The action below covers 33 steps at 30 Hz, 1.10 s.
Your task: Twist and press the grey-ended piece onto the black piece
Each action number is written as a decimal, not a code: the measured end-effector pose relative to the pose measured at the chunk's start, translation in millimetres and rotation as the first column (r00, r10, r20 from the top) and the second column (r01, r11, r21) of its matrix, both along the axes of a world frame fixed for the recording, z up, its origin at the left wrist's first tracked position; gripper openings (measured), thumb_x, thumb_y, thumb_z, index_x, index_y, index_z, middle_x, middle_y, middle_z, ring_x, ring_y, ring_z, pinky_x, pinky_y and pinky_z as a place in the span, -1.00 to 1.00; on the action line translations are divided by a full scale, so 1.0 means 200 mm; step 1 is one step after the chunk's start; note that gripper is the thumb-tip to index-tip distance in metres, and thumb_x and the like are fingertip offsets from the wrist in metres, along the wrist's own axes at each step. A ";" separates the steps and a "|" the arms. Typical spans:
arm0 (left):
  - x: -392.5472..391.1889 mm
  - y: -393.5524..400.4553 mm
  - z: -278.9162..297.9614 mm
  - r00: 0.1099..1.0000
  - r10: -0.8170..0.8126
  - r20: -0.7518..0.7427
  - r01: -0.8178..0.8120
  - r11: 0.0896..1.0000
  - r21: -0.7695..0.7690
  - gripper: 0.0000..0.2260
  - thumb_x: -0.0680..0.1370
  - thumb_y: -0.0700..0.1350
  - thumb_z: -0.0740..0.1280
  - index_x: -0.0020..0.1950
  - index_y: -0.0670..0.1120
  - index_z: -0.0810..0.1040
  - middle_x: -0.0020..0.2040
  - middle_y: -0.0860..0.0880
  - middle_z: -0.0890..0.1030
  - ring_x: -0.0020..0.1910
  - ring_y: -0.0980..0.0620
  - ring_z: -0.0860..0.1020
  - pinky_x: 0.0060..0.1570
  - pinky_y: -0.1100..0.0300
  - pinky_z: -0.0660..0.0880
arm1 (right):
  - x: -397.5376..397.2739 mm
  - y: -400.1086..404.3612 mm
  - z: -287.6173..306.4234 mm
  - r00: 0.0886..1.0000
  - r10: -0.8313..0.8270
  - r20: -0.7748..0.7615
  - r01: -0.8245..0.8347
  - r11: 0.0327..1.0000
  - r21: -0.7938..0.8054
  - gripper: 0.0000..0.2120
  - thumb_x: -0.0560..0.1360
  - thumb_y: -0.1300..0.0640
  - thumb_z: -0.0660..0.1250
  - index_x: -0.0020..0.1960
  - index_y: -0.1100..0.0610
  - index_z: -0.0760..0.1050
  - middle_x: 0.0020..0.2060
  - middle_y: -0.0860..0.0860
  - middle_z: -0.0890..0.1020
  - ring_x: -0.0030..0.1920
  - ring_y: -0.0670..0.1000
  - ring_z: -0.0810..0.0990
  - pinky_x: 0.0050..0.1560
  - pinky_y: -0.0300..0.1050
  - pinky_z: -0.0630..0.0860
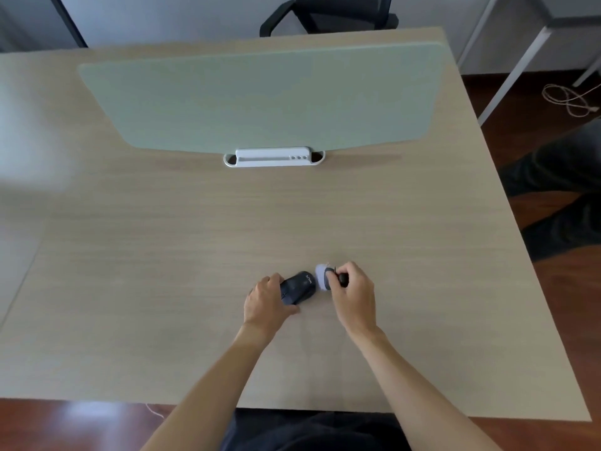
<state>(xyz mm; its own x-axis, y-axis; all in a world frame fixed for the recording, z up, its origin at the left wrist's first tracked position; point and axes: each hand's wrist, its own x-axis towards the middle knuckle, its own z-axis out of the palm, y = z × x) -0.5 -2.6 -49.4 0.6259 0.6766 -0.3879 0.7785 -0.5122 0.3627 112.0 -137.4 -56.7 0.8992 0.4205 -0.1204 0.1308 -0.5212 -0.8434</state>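
A black computer mouse [299,287] lies on the light wooden desk [195,255], near its front middle. My left hand [265,302] grips the mouse from the left, fingers over its far side and thumb along its near side. My right hand [353,292] is just right of the mouse and pinches a small dark, pale-edged object [325,277], blurred, with a small black part between thumb and fingers. That object hangs close to the mouse's right end; I cannot tell whether they touch.
A pale green divider panel [260,99] stands across the desk's far half in a white clamp base [273,156]. A black office chair [328,14] sits beyond the desk. At right, another person's dark-clothed legs [559,190] and a coiled cable [569,99] are on the floor.
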 end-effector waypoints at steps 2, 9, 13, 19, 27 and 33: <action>0.00 0.00 0.00 1.000 -0.016 -0.024 0.016 1.000 0.010 -0.50 0.28 0.06 0.57 0.08 -0.08 0.46 -0.03 -0.03 0.55 -0.07 -0.08 0.55 -0.09 0.07 0.52 | -0.02 0.00 0.03 0.999 0.038 -0.008 -0.038 0.997 0.074 -0.74 0.50 0.11 0.39 -0.28 0.04 0.36 -0.40 -0.11 0.44 -0.33 -0.05 0.42 -0.28 -0.10 0.40; 0.00 0.03 0.02 0.993 -0.112 -0.035 0.111 0.993 -0.027 -0.50 0.32 0.06 0.56 0.07 -0.16 0.45 0.00 -0.10 0.53 -0.05 -0.14 0.56 -0.14 0.07 0.49 | -0.12 0.05 0.04 0.985 0.116 -0.128 -0.132 0.984 -0.121 -0.82 0.44 0.07 0.44 -0.24 0.04 0.45 -0.32 -0.11 0.55 -0.28 -0.08 0.50 -0.28 -0.16 0.39; 0.00 0.05 0.02 0.970 -0.231 -0.079 0.229 0.973 -0.035 -0.50 0.34 0.01 0.56 0.12 -0.15 0.43 0.07 -0.09 0.49 0.02 -0.13 0.55 -0.07 0.07 0.50 | -0.10 0.04 0.05 0.999 -0.028 -0.017 0.025 0.993 -0.115 -0.84 0.47 0.07 0.40 -0.22 0.04 0.45 -0.29 -0.10 0.55 -0.24 -0.04 0.51 -0.23 -0.12 0.45; 0.02 0.11 0.01 0.929 -0.363 -0.066 0.360 0.931 -0.056 -0.50 0.38 -0.15 0.52 0.26 -0.10 0.43 0.16 -0.08 0.47 0.12 -0.14 0.54 0.06 0.03 0.51 | -0.09 0.09 0.05 0.990 0.086 -0.108 -0.099 0.987 -0.128 -0.80 0.46 0.11 0.44 -0.25 0.04 0.44 -0.33 -0.11 0.51 -0.27 -0.07 0.48 -0.27 -0.18 0.37; 0.04 0.21 0.03 0.847 -0.499 -0.185 0.527 0.835 0.157 -0.32 0.47 -0.36 0.26 0.51 0.08 0.19 0.38 -0.10 0.27 0.23 -0.17 0.45 0.17 0.03 0.43 | -0.05 0.13 0.11 0.999 -0.003 -0.048 -0.001 0.997 -0.083 -0.85 0.49 0.08 0.34 -0.22 0.08 0.45 -0.34 -0.06 0.54 -0.29 -0.03 0.52 -0.26 -0.08 0.48; 0.03 0.11 0.02 0.961 -0.261 -0.095 0.255 0.964 -0.075 -0.33 0.47 0.02 0.29 0.53 0.11 0.09 0.50 -0.14 0.04 0.41 -0.22 0.19 0.35 -0.07 0.26 | -0.11 0.16 0.06 0.987 0.093 -0.130 -0.107 0.988 -0.111 -0.86 0.42 0.11 0.39 -0.25 0.09 0.45 -0.35 -0.06 0.54 -0.28 -0.03 0.50 -0.30 -0.13 0.44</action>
<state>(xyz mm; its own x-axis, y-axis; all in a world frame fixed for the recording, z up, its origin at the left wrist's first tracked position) 6.2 19.8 -45.4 0.7304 0.4703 -0.4954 0.6577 -0.6800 0.3241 90.5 -106.3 -43.9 0.8283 0.4839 -0.2824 0.0854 -0.6072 -0.7899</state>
